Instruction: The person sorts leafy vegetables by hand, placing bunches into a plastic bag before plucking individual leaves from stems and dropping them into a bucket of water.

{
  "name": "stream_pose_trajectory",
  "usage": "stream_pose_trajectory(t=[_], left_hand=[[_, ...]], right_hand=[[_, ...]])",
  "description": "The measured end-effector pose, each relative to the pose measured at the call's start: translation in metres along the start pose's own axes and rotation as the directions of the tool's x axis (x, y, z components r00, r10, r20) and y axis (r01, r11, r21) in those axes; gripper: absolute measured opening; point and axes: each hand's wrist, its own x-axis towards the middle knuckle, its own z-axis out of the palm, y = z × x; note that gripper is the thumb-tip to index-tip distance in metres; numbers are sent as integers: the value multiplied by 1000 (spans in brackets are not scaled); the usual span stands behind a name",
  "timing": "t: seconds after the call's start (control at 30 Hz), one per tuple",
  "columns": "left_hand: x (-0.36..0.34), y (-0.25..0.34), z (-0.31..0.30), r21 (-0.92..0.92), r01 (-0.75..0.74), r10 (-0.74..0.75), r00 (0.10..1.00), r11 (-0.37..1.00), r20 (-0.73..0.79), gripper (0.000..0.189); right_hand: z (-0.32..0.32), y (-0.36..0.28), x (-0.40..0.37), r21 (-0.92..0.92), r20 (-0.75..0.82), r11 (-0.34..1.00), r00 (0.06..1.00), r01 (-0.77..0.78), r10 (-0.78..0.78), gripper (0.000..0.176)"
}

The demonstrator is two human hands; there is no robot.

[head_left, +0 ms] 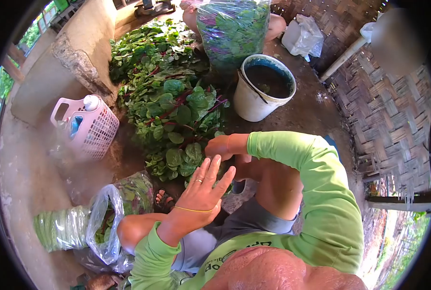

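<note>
My left hand (201, 191) is raised over my lap, with its fingers stretched out and apart and nothing in it. It has a ring and a thin yellow band at the wrist. My right hand (219, 146) is closed at the near edge of a big heap of leafy greens with reddish stems (177, 108). Its fingertips are partly hidden behind the left hand, so I cannot make out what they hold. Broad green leaves lie just left of it. By my left knee sits a clear plastic bag (106, 222) with greens inside.
Across the heap, another person's hand and legs surround a full plastic bag of greens (232, 34). A white bucket (256, 108) with dark contents stands right of the heap. At left is a pink basket (97, 130) with a white-capped bottle. A woven wall (385, 121) borders the right.
</note>
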Motion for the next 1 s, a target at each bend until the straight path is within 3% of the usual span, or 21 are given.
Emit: stream_pose_trajectory(t=[0.07, 0.17, 0.27, 0.37, 0.47, 0.5, 0.6, 0.7, 0.8, 0.9, 1.0], left_hand=[[1, 2, -3, 17, 3, -3, 1000, 1000, -28, 65], [-3, -12, 7, 78, -24, 20, 999, 997, 50, 50], [-8, -16, 8, 14, -30, 29, 999, 999, 21, 37], [-5, -14, 5, -54, -43, 37, 995, 998, -97, 43], [0, 3, -7, 65, 52, -40, 984, 997, -173, 54], [-1, 1, -3, 28, 80, -75, 986, 996, -146, 66], [1, -1, -2, 50, 61, -50, 979, 997, -198, 54], [-7, -15, 8, -78, 13, -23, 990, 997, -138, 34], [-4, -2, 4, -283, 32, -103, 965, 959, -241, 16], [-3, -1, 0, -289, -16, -78, 947, 957, -312, 17], [-3, 0, -4, -271, 17, -98, 953, 962, -286, 16]], right_hand=[[6, 5, 6, -30, -8, 999, 1000, 19, -19, 23], [13, 9, 11, -50, -32, 998, 999, 24, -25, 21], [11, 8, 14, -43, -5, 999, 1000, 25, -25, 22], [6, 3, 11, 2, -6, 1000, 1000, -6, 6, 24], [3, -3, 1, 99, -44, 994, 997, -56, 60, 26], [1, -4, -2, 118, -36, 992, 998, -51, 56, 26], [3, 0, 3, 70, -20, 997, 999, -40, 42, 25], [8, 4, 11, -53, 14, 999, 1000, 10, -10, 22], [6, 1, 8, -42, -2, 999, 1000, -14, 14, 21], [5, 0, 7, -24, -11, 999, 999, -30, 30, 21], [4, 1, 4, -34, -19, 999, 1000, 4, -4, 22]])
